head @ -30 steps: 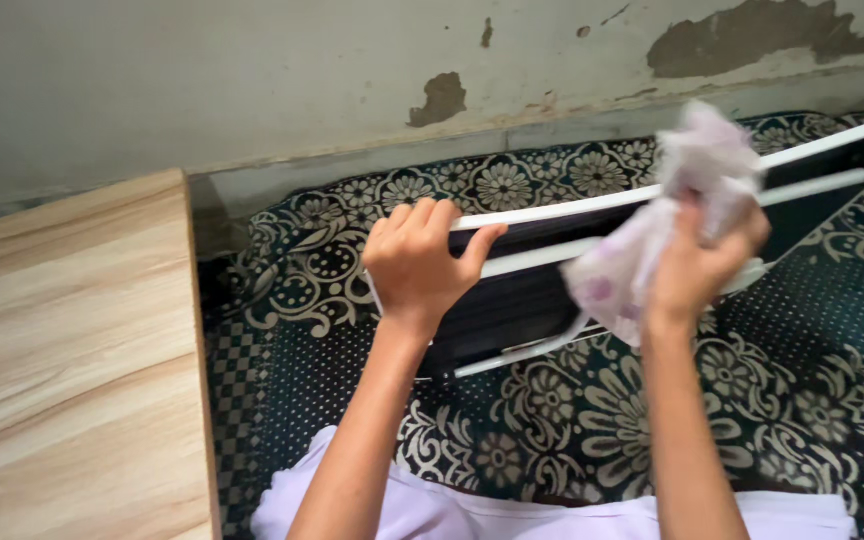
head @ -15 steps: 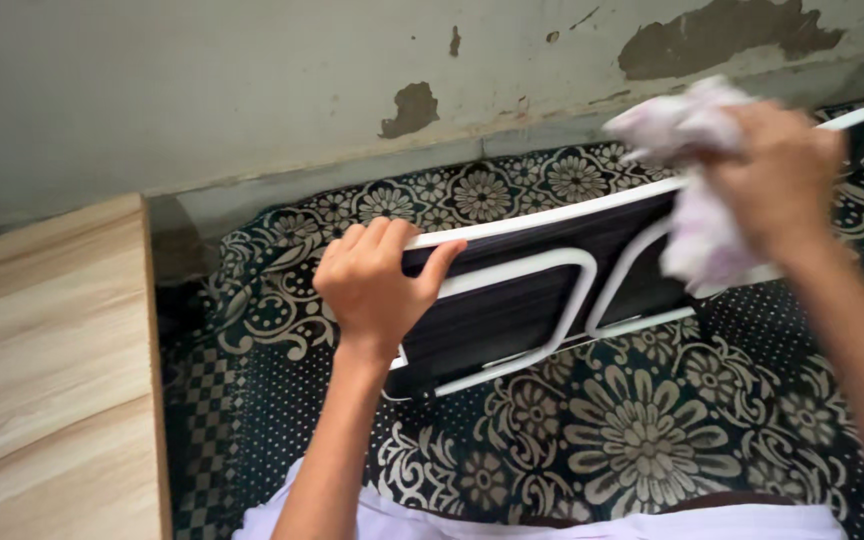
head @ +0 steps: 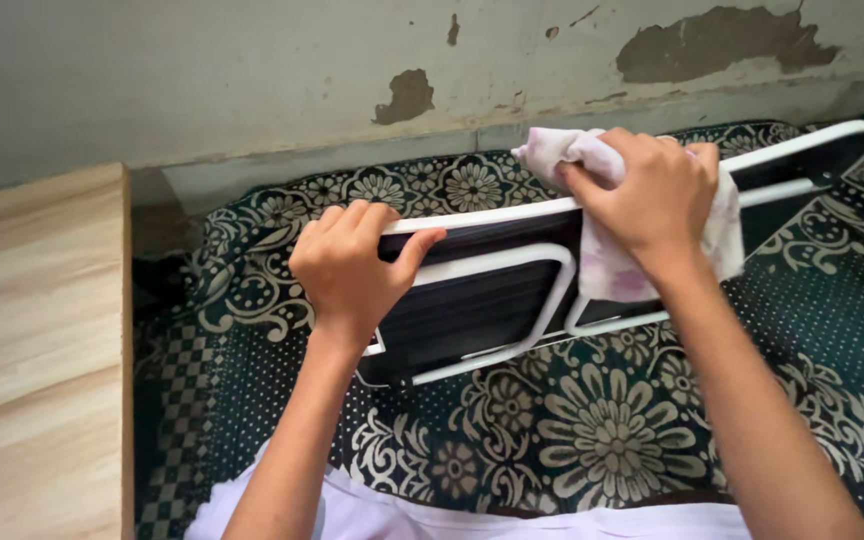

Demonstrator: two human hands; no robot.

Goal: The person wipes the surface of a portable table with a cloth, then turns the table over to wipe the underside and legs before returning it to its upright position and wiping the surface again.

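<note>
Black folding table (head: 472,300), white frame — tilted on edge, pale cloth (head: 612,265) over it

Even, soft daylight; no glare. Frame sharp throughout, slight softness on wall (head: 252,90) at top. Faint shadows under the hands and below the folded frame (head: 492,300) on the patterned cloth (head: 572,440). Dark gap beside wooden desk (head: 32,350).

Your folding table (head: 512,300), black top with white frame and folded legs, stands on edge on the patterned cover; your crumpled white-pink cloth (head: 612,270) is pressed against its upper rim.
</note>
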